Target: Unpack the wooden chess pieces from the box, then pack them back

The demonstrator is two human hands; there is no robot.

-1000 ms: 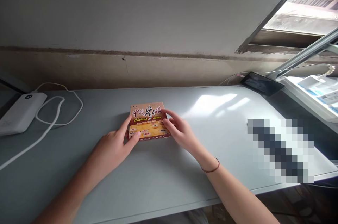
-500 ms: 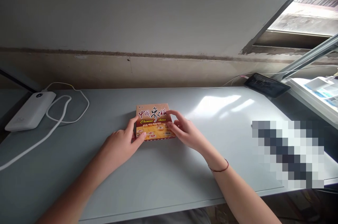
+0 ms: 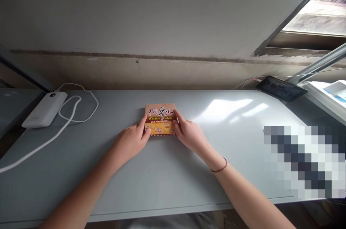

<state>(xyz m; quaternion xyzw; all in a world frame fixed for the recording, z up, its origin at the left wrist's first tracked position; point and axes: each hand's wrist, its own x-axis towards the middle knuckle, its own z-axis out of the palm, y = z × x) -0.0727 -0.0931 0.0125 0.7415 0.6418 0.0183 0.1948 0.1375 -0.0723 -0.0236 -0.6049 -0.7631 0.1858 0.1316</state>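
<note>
A small Chinese chess box (image 3: pixel 160 119) with a brown and yellow printed lid lies face up on the grey table (image 3: pixel 173 178). My left hand (image 3: pixel 133 139) grips its left side, thumb at the lower left corner and index finger along the edge. On the opposite side, my right hand (image 3: pixel 191 133) holds the right edge between thumb and fingers; a thin dark red cord circles that wrist. The remaining fingers of both hands are curled or partly hidden. Whatever is inside the box cannot be seen.
To the left lies a white power bank (image 3: pixel 45 109) with a looping white cable (image 3: pixel 63 128). A dark phone (image 3: pixel 281 88) leans at the back right, with thin wires. A pixelated object (image 3: pixel 302 160) covers the right side. The wall (image 3: pixel 162 74) borders the table's back.
My right fingers have shifted from the lid's top onto the right edge. The left thumb has drawn back to the corner. The whole view has turned slightly left.
</note>
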